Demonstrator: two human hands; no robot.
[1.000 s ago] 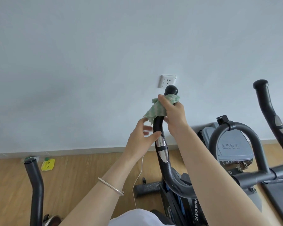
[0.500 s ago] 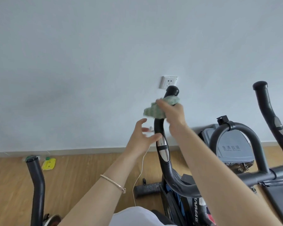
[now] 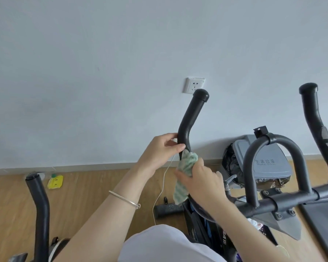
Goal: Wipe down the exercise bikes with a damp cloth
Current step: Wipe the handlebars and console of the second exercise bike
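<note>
R hand grips the green-and-white cloth, fingers curled over it, pressing it vs. the lower part of the black handlebar of the bike in front. Cloth is bunched at the top, just under the bar's bend, w/ a tail hanging down along the bar below the hand. L hand is just above and left of it, thumb and fingertips closed on the same handlebar right at the bend. The 2 hands are near each other but apart. A thin bracelet sits on the L wrist. Above the L hand the bar runs up, tilted right, to a rounded end cap.

Further out, a thin white cable drops from by the L hand toward the floor; its top end is hidden. Right of the hands are the bike's loop bar and its 2nd grip, upright at far right. Behind the loop, a grey bin w/ black liner stands by the wall. A wall socket sits just above the end cap. Far left, another black bar rises from the bottom edge, and a yellow item, too small to identify, lies on the wood floor near the skirting. White clothing fills the bottom centre.
</note>
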